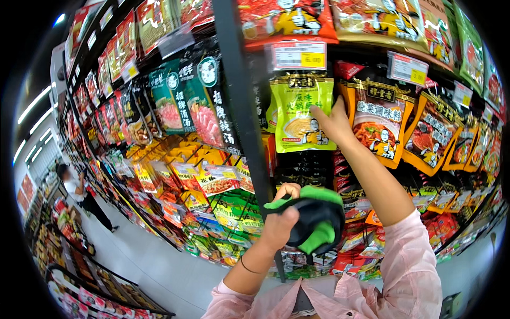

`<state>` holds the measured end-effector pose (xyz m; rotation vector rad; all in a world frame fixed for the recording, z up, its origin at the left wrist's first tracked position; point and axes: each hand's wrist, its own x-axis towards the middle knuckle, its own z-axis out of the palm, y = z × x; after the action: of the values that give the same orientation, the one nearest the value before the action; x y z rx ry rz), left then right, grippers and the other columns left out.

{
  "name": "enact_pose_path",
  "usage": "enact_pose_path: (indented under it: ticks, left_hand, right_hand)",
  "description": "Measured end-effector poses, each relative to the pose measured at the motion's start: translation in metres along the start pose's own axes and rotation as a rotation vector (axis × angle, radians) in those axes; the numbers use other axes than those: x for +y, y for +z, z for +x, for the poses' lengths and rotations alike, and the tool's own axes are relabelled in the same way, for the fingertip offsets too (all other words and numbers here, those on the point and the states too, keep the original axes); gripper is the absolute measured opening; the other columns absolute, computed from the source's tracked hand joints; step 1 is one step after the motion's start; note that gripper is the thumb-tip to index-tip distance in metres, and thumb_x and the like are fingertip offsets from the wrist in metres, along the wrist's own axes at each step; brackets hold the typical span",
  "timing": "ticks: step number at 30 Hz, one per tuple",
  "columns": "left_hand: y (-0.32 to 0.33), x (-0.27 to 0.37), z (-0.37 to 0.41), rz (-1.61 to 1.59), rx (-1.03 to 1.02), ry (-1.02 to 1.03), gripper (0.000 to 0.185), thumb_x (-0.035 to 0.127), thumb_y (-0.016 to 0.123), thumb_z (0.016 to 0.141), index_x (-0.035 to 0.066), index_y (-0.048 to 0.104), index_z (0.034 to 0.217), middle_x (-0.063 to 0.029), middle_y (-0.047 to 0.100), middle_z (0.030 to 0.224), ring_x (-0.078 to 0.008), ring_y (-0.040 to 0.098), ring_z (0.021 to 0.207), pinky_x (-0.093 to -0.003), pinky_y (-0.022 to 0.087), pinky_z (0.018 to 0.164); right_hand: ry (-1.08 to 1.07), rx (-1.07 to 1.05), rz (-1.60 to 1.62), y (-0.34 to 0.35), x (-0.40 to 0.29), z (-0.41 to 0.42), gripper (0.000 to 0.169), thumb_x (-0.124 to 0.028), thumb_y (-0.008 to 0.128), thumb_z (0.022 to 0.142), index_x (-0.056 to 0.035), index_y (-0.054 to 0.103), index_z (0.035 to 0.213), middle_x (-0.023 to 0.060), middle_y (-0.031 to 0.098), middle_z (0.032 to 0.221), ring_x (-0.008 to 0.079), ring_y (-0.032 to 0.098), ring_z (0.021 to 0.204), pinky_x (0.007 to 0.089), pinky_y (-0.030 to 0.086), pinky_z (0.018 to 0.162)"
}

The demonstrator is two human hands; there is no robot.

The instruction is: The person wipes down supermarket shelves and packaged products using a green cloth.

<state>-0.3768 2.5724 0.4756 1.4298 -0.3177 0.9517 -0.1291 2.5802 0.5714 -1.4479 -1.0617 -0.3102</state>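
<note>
My right hand (332,121) is at the right edge of a light green seasoning packet (295,115) that hangs from the shelf rack, its thumb or a finger on the packet's front and other fingers beside it. Whether it grips the packet is unclear. Lower down, my left hand (283,217) is closed on a bunched black and green cloth-like item (318,221), blurred in part. An orange and black seasoning packet (380,119) hangs just right of my right hand. Above the green packet is a price tag (299,56).
A dark upright post (243,99) divides the racks. Dark green and black soup packets (203,95) hang to its left, above yellow spice packets (217,179). Red packets (287,20) hang on top. Far left, a person (77,191) stands in the aisle beside a low display shelf (99,279).
</note>
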Motion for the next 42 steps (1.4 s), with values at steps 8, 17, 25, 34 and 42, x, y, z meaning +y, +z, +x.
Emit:
enact_pose_path:
  ticks: [8, 17, 25, 34, 42]
  left_hand:
    - [0.006, 0.005, 0.011, 0.226, 0.209, -0.095, 0.021, 0.005, 0.064, 0.084, 0.003, 0.050, 0.100, -0.0021, 0.053, 0.095, -0.0065, 0.046, 0.085, -0.0216, 0.039, 0.076]
    - [0.007, -0.016, 0.063, 0.864, 0.234, 0.042, 0.068, 0.003, 0.064, 0.080, 0.000, 0.028, 0.139, -0.0191, 0.039, 0.133, -0.0262, 0.042, 0.122, -0.0336, 0.034, 0.102]
    - [0.019, -0.016, 0.060, 0.981, 0.197, 0.128, 0.079, -0.003, 0.065, 0.075, 0.005, 0.024, 0.142, -0.0271, 0.014, 0.145, -0.0425, 0.021, 0.135, -0.0419, 0.025, 0.108]
    - [0.027, -0.016, 0.040, 0.920, 0.279, 0.175, 0.046, -0.006, 0.063, 0.077, 0.001, 0.047, 0.119, -0.0119, 0.046, 0.116, -0.0182, 0.055, 0.093, -0.0281, 0.044, 0.085]
    - [0.029, -0.006, 0.032, -0.079, 0.342, -0.472, 0.059, 0.002, 0.063, 0.083, -0.002, 0.034, 0.134, -0.0187, 0.044, 0.132, -0.0230, 0.062, 0.093, -0.0321, 0.052, 0.081]
  right_hand:
    - [0.160, -0.093, 0.109, 0.006, -0.012, 0.015, 0.070, -0.029, 0.072, 0.075, 0.0129, 0.042, 0.122, 0.0232, 0.059, 0.112, 0.0276, 0.059, 0.100, 0.0333, 0.045, 0.088]
    - [0.201, -0.276, 0.410, -0.004, -0.016, 0.032, 0.036, -0.008, 0.066, 0.078, 0.0009, 0.057, 0.111, 0.0110, 0.064, 0.103, 0.0183, 0.062, 0.089, 0.0309, 0.048, 0.080]
    - [-0.034, -0.287, 0.393, -0.021, -0.039, 0.006, 0.027, -0.011, 0.068, 0.079, 0.0023, 0.061, 0.101, 0.0088, 0.067, 0.090, 0.0159, 0.062, 0.078, 0.0301, 0.050, 0.073]
    - [0.178, -0.138, 0.586, -0.020, -0.022, 0.009, 0.080, -0.067, 0.034, 0.089, 0.0063, 0.051, 0.118, 0.0183, 0.058, 0.112, 0.0230, 0.052, 0.108, 0.0327, 0.036, 0.097]
    - [0.419, 0.062, 0.628, -0.008, -0.006, 0.047, 0.052, -0.038, 0.042, 0.095, 0.0055, 0.050, 0.123, 0.0165, 0.057, 0.119, 0.0250, 0.053, 0.105, 0.0337, 0.039, 0.092]
